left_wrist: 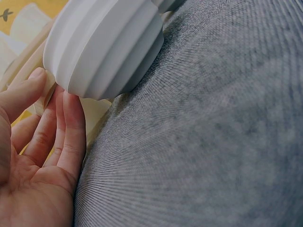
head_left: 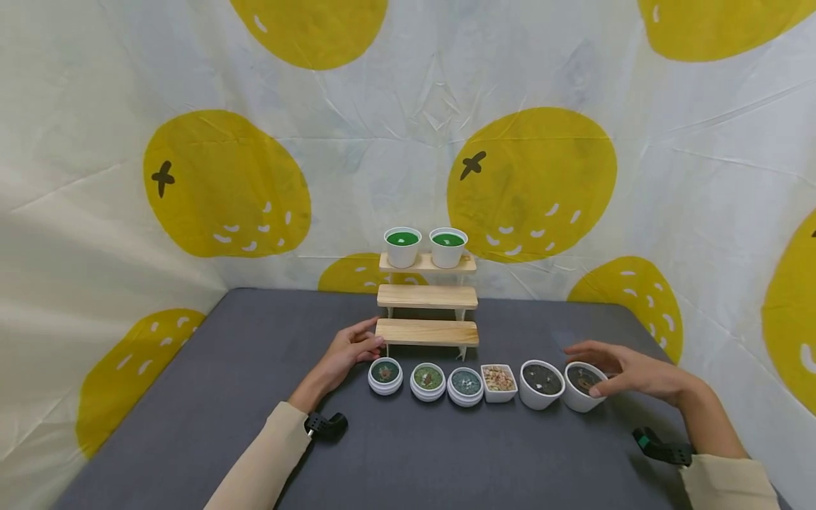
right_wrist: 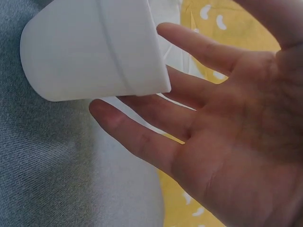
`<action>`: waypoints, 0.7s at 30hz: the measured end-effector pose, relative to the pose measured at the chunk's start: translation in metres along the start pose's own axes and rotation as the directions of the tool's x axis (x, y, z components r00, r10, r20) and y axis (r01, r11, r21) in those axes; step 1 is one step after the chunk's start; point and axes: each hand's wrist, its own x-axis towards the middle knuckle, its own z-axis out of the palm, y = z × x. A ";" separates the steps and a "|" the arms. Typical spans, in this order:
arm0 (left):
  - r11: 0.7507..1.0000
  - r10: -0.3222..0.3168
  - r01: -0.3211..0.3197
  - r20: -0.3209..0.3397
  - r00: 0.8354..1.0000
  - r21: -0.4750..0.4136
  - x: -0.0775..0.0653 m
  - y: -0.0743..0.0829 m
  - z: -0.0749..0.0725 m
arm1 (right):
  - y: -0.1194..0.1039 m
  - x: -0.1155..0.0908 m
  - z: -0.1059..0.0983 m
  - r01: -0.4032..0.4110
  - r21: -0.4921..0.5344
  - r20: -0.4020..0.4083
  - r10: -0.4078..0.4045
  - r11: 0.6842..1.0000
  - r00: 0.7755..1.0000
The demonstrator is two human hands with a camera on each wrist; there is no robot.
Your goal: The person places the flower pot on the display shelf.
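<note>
Cup point(head_left: 581, 398) upright on surface point(head_left: 433, 460), right end of row, lower right of frame; right hand point(head_left: 647, 379) nearer, cup just left of its palm; right grip wide around the cup, contact unclear; left hand point(head_left: 347, 352) pinches wooden stand point(head_left: 427, 331), mid-frame.

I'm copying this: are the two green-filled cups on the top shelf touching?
Apart. The head view shows a gap between the left cup and the right cup, from rims to bases.
</note>
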 end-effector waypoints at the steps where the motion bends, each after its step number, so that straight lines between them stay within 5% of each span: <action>1: 1.000 0.002 -0.002 0.001 1.000 0.000 0.000 0.000 0.000 | 0.001 0.000 0.000 0.007 -0.003 0.000 -0.007 1.000 1.000; 10: 1.000 -0.011 0.011 -0.002 1.000 0.003 0.000 0.001 0.001 | 0.008 0.001 0.001 -0.025 -0.006 0.030 0.025 1.000 0.999; 21: 1.000 -0.023 0.023 0.034 0.999 0.009 0.001 0.003 -0.001 | 0.022 0.002 -0.001 -0.018 0.139 0.090 0.006 0.990 0.996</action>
